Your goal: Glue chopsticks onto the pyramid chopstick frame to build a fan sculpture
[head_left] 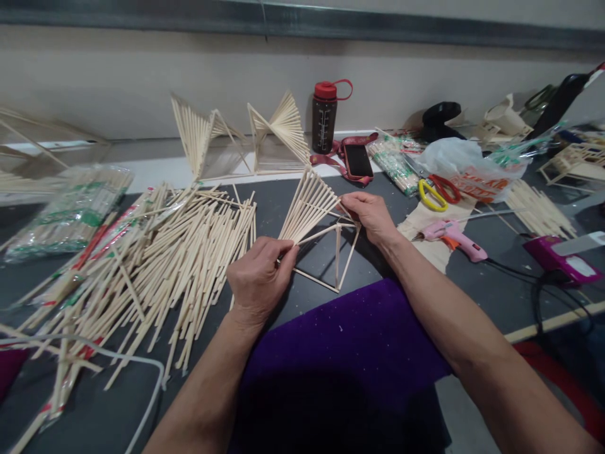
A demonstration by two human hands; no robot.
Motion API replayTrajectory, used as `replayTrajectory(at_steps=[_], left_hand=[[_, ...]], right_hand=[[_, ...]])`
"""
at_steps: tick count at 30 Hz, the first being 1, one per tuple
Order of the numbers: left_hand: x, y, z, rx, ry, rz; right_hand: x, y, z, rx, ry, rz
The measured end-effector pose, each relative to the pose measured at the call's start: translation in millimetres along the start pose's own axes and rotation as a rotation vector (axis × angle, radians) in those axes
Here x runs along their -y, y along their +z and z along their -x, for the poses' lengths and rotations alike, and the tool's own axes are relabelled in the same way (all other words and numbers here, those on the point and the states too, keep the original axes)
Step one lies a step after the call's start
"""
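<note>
In front of me stands a small twisted frame of wooden chopsticks [309,205], its sticks fanned out at the top over a triangular base. My left hand [262,274] is closed in a pinch on the fan's lower left corner. On the opposite side, my right hand [371,217] pinches the frame's upper right corner between thumb and fingers. The fingers hide the joints, so I cannot tell if either hand also holds a separate stick. A large heap of loose chopsticks [189,271] lies just left of my left hand.
Two finished-looking chopstick frames [278,129] stand by the wall, near a water bottle [324,120] and a phone [358,161]. To the right lie yellow-and-red scissors [432,194], a pink glue gun [456,238] and a purple lamp-like device [562,260]. Packed chopsticks [70,208] lie left.
</note>
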State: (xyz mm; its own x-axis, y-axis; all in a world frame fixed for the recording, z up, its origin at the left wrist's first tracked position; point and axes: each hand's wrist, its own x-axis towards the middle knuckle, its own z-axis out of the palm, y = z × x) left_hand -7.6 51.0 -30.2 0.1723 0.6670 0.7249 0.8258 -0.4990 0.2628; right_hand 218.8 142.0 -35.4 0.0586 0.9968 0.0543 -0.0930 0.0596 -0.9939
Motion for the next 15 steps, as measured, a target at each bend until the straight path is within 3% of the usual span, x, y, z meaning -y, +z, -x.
replayTrajectory(at_steps=[15], left_hand=[[-1.4,-2.2,-0.7,-0.005,0.025,-0.021]], right_hand=[[-6.2,1.5,-4.4,-0.012,-0.033,0.063]])
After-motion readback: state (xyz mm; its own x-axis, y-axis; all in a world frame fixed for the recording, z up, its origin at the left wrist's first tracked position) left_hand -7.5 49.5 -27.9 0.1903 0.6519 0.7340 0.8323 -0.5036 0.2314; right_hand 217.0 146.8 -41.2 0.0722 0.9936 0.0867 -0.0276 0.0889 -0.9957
